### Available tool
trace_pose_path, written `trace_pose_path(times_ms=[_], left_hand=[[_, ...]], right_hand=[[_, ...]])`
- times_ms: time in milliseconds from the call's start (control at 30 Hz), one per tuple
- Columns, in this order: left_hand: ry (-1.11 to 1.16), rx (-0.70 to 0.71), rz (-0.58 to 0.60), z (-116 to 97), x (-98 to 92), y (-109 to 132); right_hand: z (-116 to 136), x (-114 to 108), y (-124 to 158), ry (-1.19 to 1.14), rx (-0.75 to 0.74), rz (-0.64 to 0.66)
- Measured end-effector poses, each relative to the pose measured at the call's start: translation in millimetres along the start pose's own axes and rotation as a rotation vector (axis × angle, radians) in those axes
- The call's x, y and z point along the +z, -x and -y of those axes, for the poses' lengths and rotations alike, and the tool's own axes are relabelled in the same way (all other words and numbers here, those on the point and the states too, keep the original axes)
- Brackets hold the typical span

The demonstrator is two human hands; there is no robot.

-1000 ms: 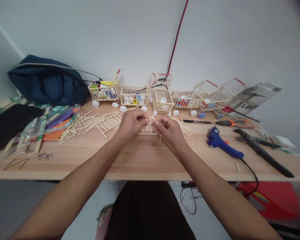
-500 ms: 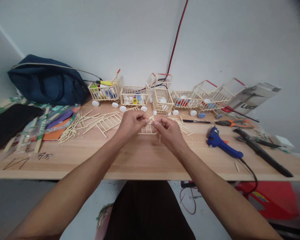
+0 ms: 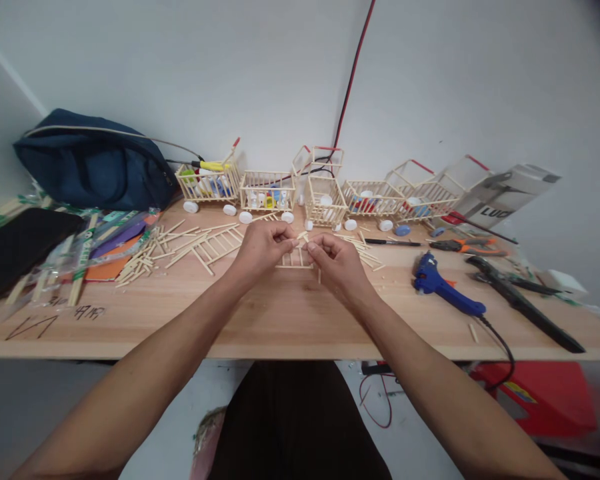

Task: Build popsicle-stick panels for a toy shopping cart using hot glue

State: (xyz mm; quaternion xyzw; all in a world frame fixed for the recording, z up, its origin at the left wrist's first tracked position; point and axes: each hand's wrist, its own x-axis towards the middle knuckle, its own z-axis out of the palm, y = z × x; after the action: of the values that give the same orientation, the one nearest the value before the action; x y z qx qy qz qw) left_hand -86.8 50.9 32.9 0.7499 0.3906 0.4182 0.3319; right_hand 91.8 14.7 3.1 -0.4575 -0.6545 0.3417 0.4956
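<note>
My left hand (image 3: 266,248) and my right hand (image 3: 339,261) meet above the middle of the wooden table, fingertips almost touching. Both are closed in a pinch at short pale wooden sticks (image 3: 303,236); which stick each hand holds is partly hidden by the fingers. Under and between the hands shows part of a stick frame (image 3: 294,267) with crossbars. To the left of my left hand lies a ladder-shaped stick frame (image 3: 215,249). Loose cut sticks (image 3: 143,257) are heaped farther left, and a few more (image 3: 370,255) lie just right of my right hand.
Miniature stick shopping carts (image 3: 267,190) with white or blue wheels line the wall. At right lie a blue glue gun (image 3: 445,287), orange-handled pliers (image 3: 467,247), a pen (image 3: 393,243) and a black tool (image 3: 525,303). A navy bag (image 3: 95,163) and black phone (image 3: 27,247) occupy the left.
Hardly anything differs. Both hands keep their pinch in the same spot, and the view has shifted very slightly.
</note>
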Motion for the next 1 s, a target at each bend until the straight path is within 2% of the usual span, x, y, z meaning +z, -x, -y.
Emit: trace_pose_path(times_ms=[1000], left_hand=[[0.013,-0.016,0.01,-2.4,-0.7,-0.3]], right_hand=[[-0.3,0.7,0.3,0.003,0.007,-0.016]])
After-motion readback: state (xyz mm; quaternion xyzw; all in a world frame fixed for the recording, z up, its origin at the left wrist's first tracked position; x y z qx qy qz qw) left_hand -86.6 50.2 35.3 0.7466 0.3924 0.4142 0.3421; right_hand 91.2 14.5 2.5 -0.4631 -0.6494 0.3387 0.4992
